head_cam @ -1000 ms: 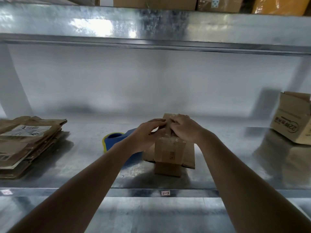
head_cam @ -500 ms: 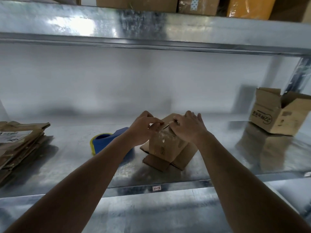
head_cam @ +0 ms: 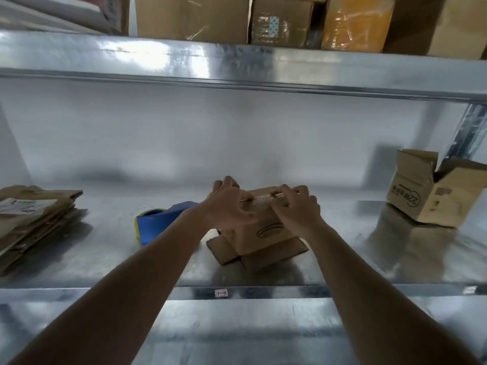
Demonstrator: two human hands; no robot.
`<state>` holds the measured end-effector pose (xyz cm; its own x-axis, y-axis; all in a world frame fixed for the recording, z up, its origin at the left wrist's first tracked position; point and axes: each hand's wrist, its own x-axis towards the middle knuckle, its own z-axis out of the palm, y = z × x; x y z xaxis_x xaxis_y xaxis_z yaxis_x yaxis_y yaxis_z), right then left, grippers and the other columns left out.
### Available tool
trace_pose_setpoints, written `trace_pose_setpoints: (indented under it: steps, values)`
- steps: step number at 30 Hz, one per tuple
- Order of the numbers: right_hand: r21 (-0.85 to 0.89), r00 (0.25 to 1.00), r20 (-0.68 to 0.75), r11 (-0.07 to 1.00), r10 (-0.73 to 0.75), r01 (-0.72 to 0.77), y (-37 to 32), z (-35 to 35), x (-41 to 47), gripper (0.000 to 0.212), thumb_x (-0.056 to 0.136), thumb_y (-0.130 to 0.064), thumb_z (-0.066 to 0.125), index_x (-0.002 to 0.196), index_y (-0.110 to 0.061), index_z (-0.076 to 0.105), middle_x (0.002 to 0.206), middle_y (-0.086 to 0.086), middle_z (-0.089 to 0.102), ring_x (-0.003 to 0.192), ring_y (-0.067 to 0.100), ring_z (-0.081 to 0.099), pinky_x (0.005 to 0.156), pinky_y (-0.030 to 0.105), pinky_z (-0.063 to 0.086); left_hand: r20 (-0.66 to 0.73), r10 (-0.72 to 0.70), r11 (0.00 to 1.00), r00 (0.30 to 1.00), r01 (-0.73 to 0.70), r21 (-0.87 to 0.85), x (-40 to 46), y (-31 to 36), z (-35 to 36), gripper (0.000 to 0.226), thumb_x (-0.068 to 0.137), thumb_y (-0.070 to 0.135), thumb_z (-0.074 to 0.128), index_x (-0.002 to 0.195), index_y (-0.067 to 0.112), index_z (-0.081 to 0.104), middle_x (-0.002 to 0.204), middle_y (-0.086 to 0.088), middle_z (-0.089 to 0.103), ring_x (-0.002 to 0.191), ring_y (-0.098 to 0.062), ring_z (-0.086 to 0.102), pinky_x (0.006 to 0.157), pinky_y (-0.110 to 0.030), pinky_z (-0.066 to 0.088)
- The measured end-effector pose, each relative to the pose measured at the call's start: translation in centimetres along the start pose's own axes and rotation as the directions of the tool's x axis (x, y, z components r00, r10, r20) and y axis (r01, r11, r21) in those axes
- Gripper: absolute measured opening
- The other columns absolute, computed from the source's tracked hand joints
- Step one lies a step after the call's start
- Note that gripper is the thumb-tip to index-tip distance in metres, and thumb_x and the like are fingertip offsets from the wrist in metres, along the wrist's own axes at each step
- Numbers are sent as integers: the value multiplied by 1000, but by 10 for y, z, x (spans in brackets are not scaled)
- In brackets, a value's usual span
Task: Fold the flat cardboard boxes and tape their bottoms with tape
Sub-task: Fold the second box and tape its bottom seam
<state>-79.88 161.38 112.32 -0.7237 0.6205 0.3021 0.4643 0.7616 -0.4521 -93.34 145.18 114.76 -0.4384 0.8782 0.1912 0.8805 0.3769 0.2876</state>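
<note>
A small brown cardboard box (head_cam: 263, 233) stands on the metal shelf (head_cam: 105, 259), its lower flaps splayed out on the surface. My left hand (head_cam: 226, 204) holds the box's top left edge, fingers curled over the folded flaps. My right hand (head_cam: 297, 206) presses on the top right, fingers bent over the flap seam. A blue and yellow tape dispenser (head_cam: 160, 222) lies just left of the box, apart from both hands. A stack of flat cardboard boxes (head_cam: 31, 217) lies at the far left of the shelf.
A folded open-topped box (head_cam: 434, 191) with printed markings stands at the right end of the shelf by a metal post. The upper shelf (head_cam: 237, 61) overhangs and carries several taped parcels. A white wall closes the back.
The box has been turned so a printed side faces me. Both hands have shifted on its top and now hold the flaps together. My view has tilted up and to the right.
</note>
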Motion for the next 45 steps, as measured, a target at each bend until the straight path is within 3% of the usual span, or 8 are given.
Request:
trace_pose_setpoints:
  steps: [7, 11, 14, 18, 24, 28, 37, 45]
  values:
    - [346, 961, -261, 938, 90, 6, 36, -5, -3, 28, 102, -31, 53, 106, -19, 78, 112, 6, 68, 83, 8, 60, 64, 16, 41, -112, -92, 964, 990, 116, 238, -1, 19, 17, 40, 101, 55, 44, 141, 57, 43, 122, 3, 24, 114, -24, 25, 93, -36, 24]
    - [580, 971, -155, 812, 183, -61, 47, -13, -13, 26, 97, -30, 60, 115, -25, 79, 114, -6, 73, 99, 11, 67, 76, 17, 51, -137, -74, 969, 988, 104, 226, -4, 29, 24, 58, 100, 35, 58, 154, 46, 40, 117, 0, 27, 113, -26, 33, 97, -37, 33]
    - [654, 982, -55, 750, 182, -103, 46, -11, -21, 43, 88, -46, 58, 127, -35, 71, 128, -6, 67, 115, 21, 67, 96, 41, 59, -198, -118, 978, 973, 148, 148, 2, 36, 32, 51, 103, 26, 53, 151, 41, 49, 126, -2, 35, 116, -29, 37, 103, -40, 40]
    - [683, 986, -42, 726, 159, -87, 38, -11, -23, 31, 99, -37, 57, 128, -28, 66, 115, -7, 67, 89, 14, 72, 81, 39, 64, -74, -122, 981, 990, 131, 144, 12, 43, 40, 43, 104, 51, 45, 142, 36, 55, 152, -5, 42, 139, -37, 35, 114, -50, 37]
    - [652, 975, -149, 758, 166, -29, 35, -4, -22, 19, 102, -37, 62, 115, -26, 72, 111, -5, 70, 100, 17, 69, 90, 43, 61, -205, -4, 988, 979, -28, -153, 4, 50, 40, 24, 106, 26, 48, 118, 25, 69, 125, -1, 59, 126, -21, 30, 107, -23, 32]
    - [681, 974, -179, 732, 141, 19, 33, -3, -30, 21, 93, -45, 75, 108, -30, 76, 103, -16, 72, 100, 7, 67, 92, 40, 60, -276, -146, 906, 950, 16, -423, -4, 37, 40, 40, 101, 27, 66, 140, 28, 60, 125, 6, 43, 119, -14, 50, 75, 1, 42]
    - [742, 961, -198, 670, 194, 18, 31, 11, -36, 23, 95, -49, 70, 105, -31, 80, 100, -14, 75, 96, 9, 69, 93, 45, 60, -514, -148, 895, 845, -106, -433, -20, 34, 43, 17, 92, 14, 78, 79, 25, 80, 90, 3, 69, 72, -14, 70, 74, -38, 62]
    - [853, 961, -107, 520, 254, -43, 32, 14, -31, 27, 100, -22, 65, 122, -33, 75, 93, -3, 74, 79, 13, 62, 84, 36, 57, -497, -263, 848, 827, -48, -528, -27, 46, 52, 7, 85, 25, 85, 81, 22, 80, 89, 6, 72, 80, -11, 70, 79, -26, 59]
